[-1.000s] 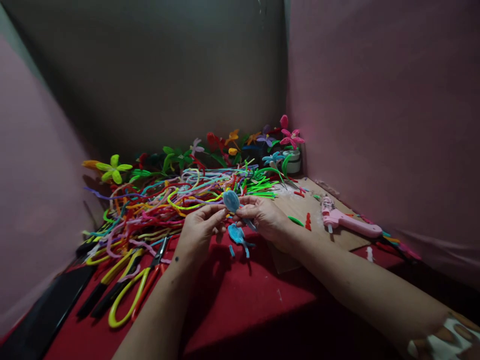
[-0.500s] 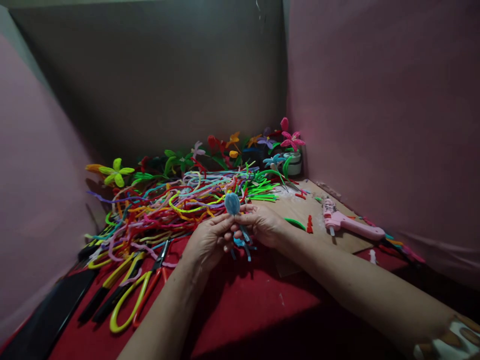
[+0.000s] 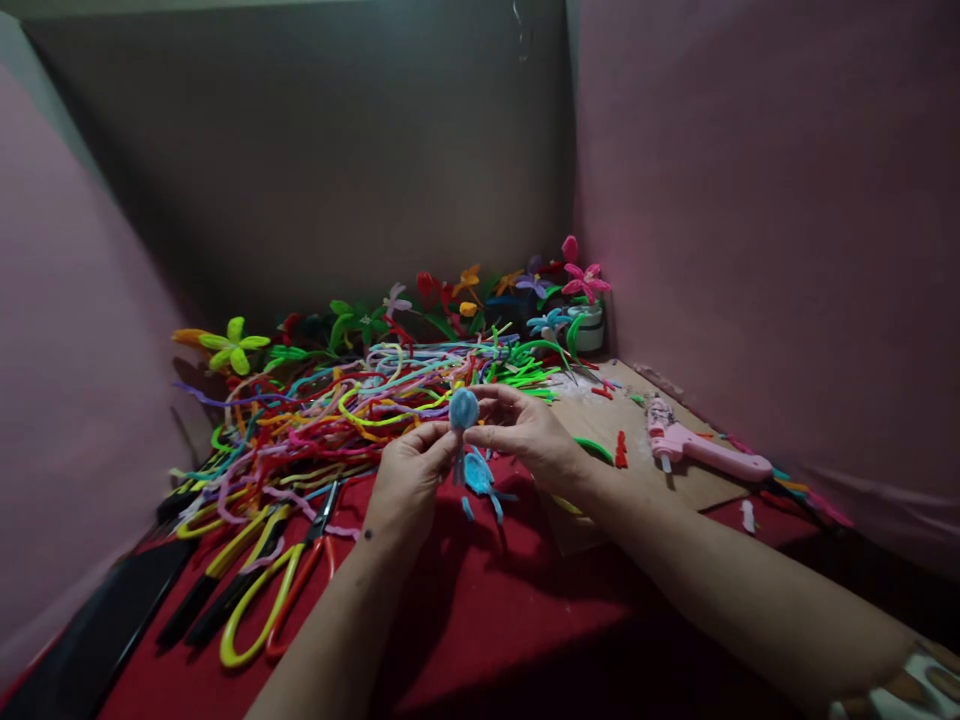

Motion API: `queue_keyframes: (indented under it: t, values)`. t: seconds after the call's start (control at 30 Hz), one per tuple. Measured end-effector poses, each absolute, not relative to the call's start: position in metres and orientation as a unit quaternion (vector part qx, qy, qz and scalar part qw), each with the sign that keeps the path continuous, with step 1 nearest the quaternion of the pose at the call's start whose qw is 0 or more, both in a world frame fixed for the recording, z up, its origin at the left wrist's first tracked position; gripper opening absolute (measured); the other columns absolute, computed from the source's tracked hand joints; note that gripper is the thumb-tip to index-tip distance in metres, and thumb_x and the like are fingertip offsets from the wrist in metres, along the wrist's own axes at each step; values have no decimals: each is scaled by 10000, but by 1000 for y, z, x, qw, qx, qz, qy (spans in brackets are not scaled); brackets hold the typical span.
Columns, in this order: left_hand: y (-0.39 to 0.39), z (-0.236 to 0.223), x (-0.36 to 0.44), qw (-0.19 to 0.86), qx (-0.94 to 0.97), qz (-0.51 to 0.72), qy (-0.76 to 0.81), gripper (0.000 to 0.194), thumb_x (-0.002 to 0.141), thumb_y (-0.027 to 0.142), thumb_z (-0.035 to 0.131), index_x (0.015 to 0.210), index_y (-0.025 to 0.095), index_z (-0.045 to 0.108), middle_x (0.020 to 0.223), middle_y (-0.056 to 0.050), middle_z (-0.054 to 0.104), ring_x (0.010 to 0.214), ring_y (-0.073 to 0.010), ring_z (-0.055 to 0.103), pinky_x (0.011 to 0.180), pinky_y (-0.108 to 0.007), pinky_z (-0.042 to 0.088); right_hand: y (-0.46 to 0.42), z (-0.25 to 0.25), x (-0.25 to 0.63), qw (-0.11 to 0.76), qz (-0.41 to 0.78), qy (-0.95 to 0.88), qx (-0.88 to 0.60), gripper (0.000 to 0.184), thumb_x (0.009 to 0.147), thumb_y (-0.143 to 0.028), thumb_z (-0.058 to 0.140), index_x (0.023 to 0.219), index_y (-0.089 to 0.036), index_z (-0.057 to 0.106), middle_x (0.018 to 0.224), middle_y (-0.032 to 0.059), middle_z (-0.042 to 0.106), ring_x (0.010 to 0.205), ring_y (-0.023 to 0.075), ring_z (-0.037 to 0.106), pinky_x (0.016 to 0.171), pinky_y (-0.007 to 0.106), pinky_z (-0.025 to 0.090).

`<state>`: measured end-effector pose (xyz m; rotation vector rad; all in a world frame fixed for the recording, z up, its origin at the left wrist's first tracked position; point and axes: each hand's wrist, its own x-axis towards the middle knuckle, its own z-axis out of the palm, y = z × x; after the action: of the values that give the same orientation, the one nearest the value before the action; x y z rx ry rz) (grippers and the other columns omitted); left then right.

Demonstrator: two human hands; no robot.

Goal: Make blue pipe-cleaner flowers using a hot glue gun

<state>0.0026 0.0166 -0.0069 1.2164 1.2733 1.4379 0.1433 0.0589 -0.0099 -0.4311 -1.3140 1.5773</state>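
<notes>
A blue pipe-cleaner petal (image 3: 463, 408), rounded at the top with thin ends hanging down, is held up between my two hands. My left hand (image 3: 411, 468) pinches its lower ends between thumb and fingers. On the other side, my right hand (image 3: 525, 432) has its fingertips and thumb at the petal's right edge. Below them, a second blue pipe-cleaner petal (image 3: 478, 474) lies on the red cloth (image 3: 480, 620), with a short blue piece (image 3: 467, 509) beside it.
A heap of coloured pipe cleaners (image 3: 322, 415) spreads behind my hands. Scissors (image 3: 289, 570) and pliers (image 3: 225, 570) lie at left. On the cardboard (image 3: 637, 480) at right rests a pink glue gun (image 3: 705, 448). Pipe-cleaner flowers (image 3: 585, 282) line the back.
My right hand has shifted up, its fingers now behind the petal's upper right side. The petal has turned slightly, and the blue pieces on the cloth show more fully.
</notes>
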Motion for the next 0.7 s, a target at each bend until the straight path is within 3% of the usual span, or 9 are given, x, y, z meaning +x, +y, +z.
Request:
queue_keyframes:
  t: [0.23, 0.5, 0.7]
  values:
    - [10, 0, 10, 352, 534, 535, 552, 194, 660, 329, 656, 698, 138, 656, 653, -13, 636, 646, -148, 554, 650, -253, 416, 56, -3, 145, 568, 612, -518, -186, 371, 590, -217, 742, 943, -174, 638, 729, -23, 599, 620, 83, 543, 567, 201, 439]
    - [5, 8, 15, 370, 526, 528, 554, 177, 606, 289, 694, 702, 141, 684, 654, -32, 668, 603, -147, 565, 620, -254, 430, 58, -2, 149, 565, 574, -549, -223, 218, 616, -264, 724, 800, -154, 679, 684, 3, 630, 590, 100, 540, 546, 221, 425]
    - [10, 3, 7, 407, 521, 510, 551, 205, 612, 319, 687, 688, 130, 704, 602, -38, 656, 608, -171, 587, 646, -272, 438, 58, -1, 146, 536, 585, -568, -220, 265, 628, -256, 698, 871, -155, 668, 699, -9, 597, 553, 72, 486, 526, 210, 409]
